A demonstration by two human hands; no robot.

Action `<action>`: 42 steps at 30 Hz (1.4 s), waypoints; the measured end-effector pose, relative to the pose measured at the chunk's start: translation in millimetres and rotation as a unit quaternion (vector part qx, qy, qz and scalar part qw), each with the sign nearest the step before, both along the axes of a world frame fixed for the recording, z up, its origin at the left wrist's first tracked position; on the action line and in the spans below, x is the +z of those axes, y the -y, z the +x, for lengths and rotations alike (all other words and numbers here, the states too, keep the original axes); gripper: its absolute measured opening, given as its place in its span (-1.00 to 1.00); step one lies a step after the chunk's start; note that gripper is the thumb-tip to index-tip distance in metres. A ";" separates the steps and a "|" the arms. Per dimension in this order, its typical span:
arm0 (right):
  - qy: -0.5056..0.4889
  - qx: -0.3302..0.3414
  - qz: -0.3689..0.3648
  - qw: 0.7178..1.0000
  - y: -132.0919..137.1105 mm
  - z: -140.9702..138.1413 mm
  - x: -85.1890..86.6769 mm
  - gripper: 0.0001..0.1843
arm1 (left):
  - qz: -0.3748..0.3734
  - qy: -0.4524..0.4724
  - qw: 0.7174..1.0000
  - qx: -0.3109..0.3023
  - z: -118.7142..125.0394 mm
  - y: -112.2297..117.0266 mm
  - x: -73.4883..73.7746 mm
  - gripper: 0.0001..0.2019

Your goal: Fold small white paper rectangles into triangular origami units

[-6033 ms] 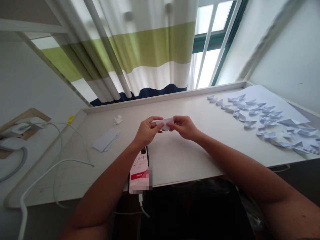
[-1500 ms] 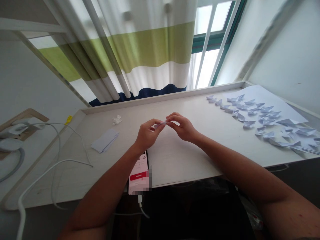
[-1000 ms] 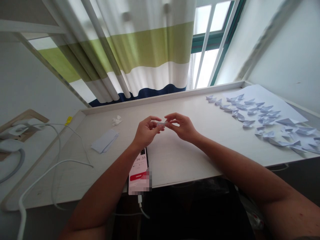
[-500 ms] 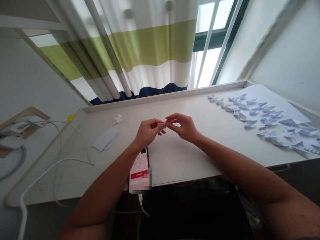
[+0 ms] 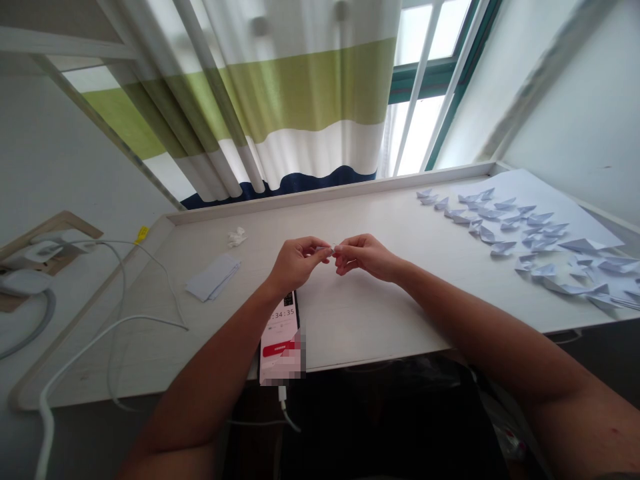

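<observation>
My left hand and my right hand meet above the middle of the white desk. Both pinch a small folded slip of white paper, which is almost hidden between the fingertips. The fingers of both hands are curled and pressed together on it. A phone with a lit screen lies on the desk just below my left wrist.
Several small folded paper pieces lie spread on a white sheet at the right. A small stack of paper slips and a crumpled scrap lie at the left. White cables loop over the left edge. A striped curtain hangs behind.
The paper, seen as a wider strip six seconds ago, is now folded small between my fingertips. My right hand has dropped a little and its fingers have closed in.
</observation>
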State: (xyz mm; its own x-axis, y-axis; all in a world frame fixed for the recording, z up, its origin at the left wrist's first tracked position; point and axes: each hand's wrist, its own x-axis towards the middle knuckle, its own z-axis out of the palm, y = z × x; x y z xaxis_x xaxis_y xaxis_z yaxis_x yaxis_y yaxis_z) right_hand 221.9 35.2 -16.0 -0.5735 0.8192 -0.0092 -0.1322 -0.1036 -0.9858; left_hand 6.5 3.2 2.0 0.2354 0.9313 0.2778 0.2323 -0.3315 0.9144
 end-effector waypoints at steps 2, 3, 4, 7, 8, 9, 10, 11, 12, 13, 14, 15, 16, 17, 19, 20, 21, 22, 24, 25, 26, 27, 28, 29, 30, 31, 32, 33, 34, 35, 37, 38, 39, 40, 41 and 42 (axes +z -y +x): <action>0.008 -0.020 0.046 0.999 0.2 -0.4 -0.7 -0.42 | -0.007 0.002 1.000 -0.005 -1.3 -1.1 -1.4 -0.70; 0.012 -0.033 0.076 0.997 0.3 -0.8 -1.4 -0.43 | -0.013 0.007 1.000 -0.007 -1.8 -1.9 -2.7 -0.70; 0.017 -0.044 0.105 0.993 0.3 -1.1 -2.2 -0.43 | -0.022 0.014 1.000 -0.008 -2.0 -2.6 -4.2 -0.69; 0.037 -0.062 0.163 0.984 -0.1 -1.4 -5.2 -0.47 | -0.052 0.032 0.998 -0.006 -1.2 -4.2 -8.0 -0.66; 0.044 -0.066 0.171 0.982 -0.3 -1.3 -5.9 -0.49 | -0.061 0.036 0.997 -0.006 -0.6 -4.4 -8.8 -0.65; 0.049 -0.068 0.176 0.981 -0.5 -1.1 -6.5 -0.50 | -0.068 0.040 0.997 -0.005 0.0 -4.5 -9.3 -0.64; 0.053 -0.069 0.179 0.980 -0.6 -1.0 -6.8 -0.51 | -0.071 0.043 0.997 -0.004 0.6 -4.5 -9.5 -0.64; 0.056 -0.066 0.180 0.980 -0.5 -0.8 -6.9 -0.52 | -0.070 0.044 0.997 -0.004 1.0 -4.3 -9.5 -0.64; 0.057 -0.059 0.179 0.981 -0.4 -0.7 -6.8 -0.52 | -0.065 0.044 0.997 -0.005 1.3 -4.1 -9.3 -0.63; 0.056 -0.047 0.177 0.982 -0.1 -0.7 -6.5 -0.52 | -0.056 0.042 0.998 -0.009 1.5 -3.9 -8.9 -0.63; 0.056 -0.032 0.175 0.983 0.2 -0.7 -6.1 -0.50 | -0.047 0.038 0.998 -0.015 1.6 -3.6 -8.5 -0.62; 0.055 -0.019 0.174 0.983 0.5 -0.7 -5.7 -0.48 | -0.040 0.033 0.998 -0.022 1.6 -3.4 -7.9 -0.61; 0.055 -0.012 0.174 0.983 0.5 -0.7 -5.2 -0.46 | -0.033 0.028 0.999 -0.023 1.6 -3.1 -7.3 -0.61; 0.053 -0.019 0.177 0.983 0.4 -0.5 -4.6 -0.43 | -0.022 0.022 0.999 -0.011 1.6 -2.8 -6.5 -0.61; 0.043 -0.068 0.184 0.980 -0.7 0.2 -3.3 -0.40 | 0.025 0.001 0.999 0.043 1.2 -2.1 -4.8 -0.65; 0.033 -0.102 0.185 0.977 -1.5 0.7 -2.6 -0.39 | 0.057 -0.012 0.995 0.077 0.8 -1.8 -3.9 -0.68; 0.022 -0.133 0.183 0.974 -2.2 1.1 -1.9 -0.39 | 0.088 -0.028 0.990 0.105 0.2 -1.5 -3.0 -0.71; 0.011 -0.157 0.180 0.971 -2.7 1.3 -1.2 -0.39 | 0.112 -0.044 0.985 0.122 -0.3 -1.4 -2.4 -0.74; -0.006 -0.176 0.175 0.969 -2.9 1.2 0.2 -0.41 | 0.132 -0.065 0.981 0.130 -1.4 -1.5 -2.2 -0.79; -0.012 -0.176 0.175 0.969 -2.4 0.7 0.8 -0.42 | 0.133 -0.066 0.981 0.129 -1.8 -1.7 -2.7 -0.79; -0.015 -0.175 0.178 0.968 -1.6 0.0 1.3 -0.42 | 0.131 -0.061 0.981 0.127 -1.9 -2.0 -3.5 -0.78; -0.017 -0.173 0.182 0.968 -0.6 -0.8 1.7 -0.43 | 0.128 -0.052 0.982 0.125 -1.9 -2.2 -4.6 -0.76; -0.018 -0.171 0.187 0.967 0.5 -1.8 2.0 -0.43 | 0.126 -0.038 0.983 0.125 -1.6 -2.4 -5.7 -0.73; -0.017 -0.170 0.191 0.967 1.6 -2.7 2.2 -0.44 | 0.123 -0.024 0.984 0.126 -1.1 -2.5 -6.8 -0.71; -0.015 -0.169 0.194 0.966 2.6 -3.6 2.2 -0.44 | 0.119 -0.012 0.985 0.126 -0.5 -2.4 -7.7 -0.69; -0.013 -0.168 0.197 0.966 3.4 -4.3 2.1 -0.44 | 0.114 -0.001 0.985 0.128 0.1 -2.1 -8.2 -0.68; -0.009 -0.168 0.200 0.965 4.0 -4.9 2.0 -0.44 | 0.109 0.009 0.985 0.131 0.8 -1.7 -8.4 -0.67; -0.006 -0.169 0.203 0.965 4.3 -5.3 1.7 -0.44 | 0.104 0.018 0.986 0.133 1.4 -1.2 -8.3 -0.67; -0.004 -0.170 0.204 0.964 4.5 -5.6 1.4 -0.43 | 0.099 0.026 0.986 0.134 2.0 -0.8 -7.9 -0.67; -0.001 -0.171 0.206 0.964 4.5 -5.8 1.1 -0.43 | 0.095 0.034 0.986 0.135 2.3 -0.5 -7.5 -0.68; 0.002 -0.172 0.207 0.963 4.2 -5.9 0.3 -0.42 | 0.083 0.046 0.987 0.128 2.4 -0.6 -6.5 -0.70; 0.004 -0.172 0.208 0.963 4.0 -5.9 0.0 -0.41 | 0.072 0.049 0.989 0.122 2.1 -1.1 -6.2 -0.70; 0.006 -0.171 0.208 0.963 3.9 -5.8 -0.4 -0.41 | 0.058 0.051 0.990 0.115 1.6 -1.7 -6.1 -0.71; 0.007 -0.171 0.210 0.963 3.8 -5.8 -0.8 -0.41 | 0.043 0.049 0.992 0.108 1.0 -2.5 -6.1 -0.71; 0.007 -0.171 0.211 0.962 3.8 -5.7 -1.1 -0.41 | 0.032 0.045 0.993 0.103 0.4 -3.3 -6.2 -0.71; 0.007 -0.171 0.211 0.962 3.8 -5.7 -1.4 -0.41 | 0.026 0.041 0.994 0.100 -0.2 -4.2 -6.5 -0.71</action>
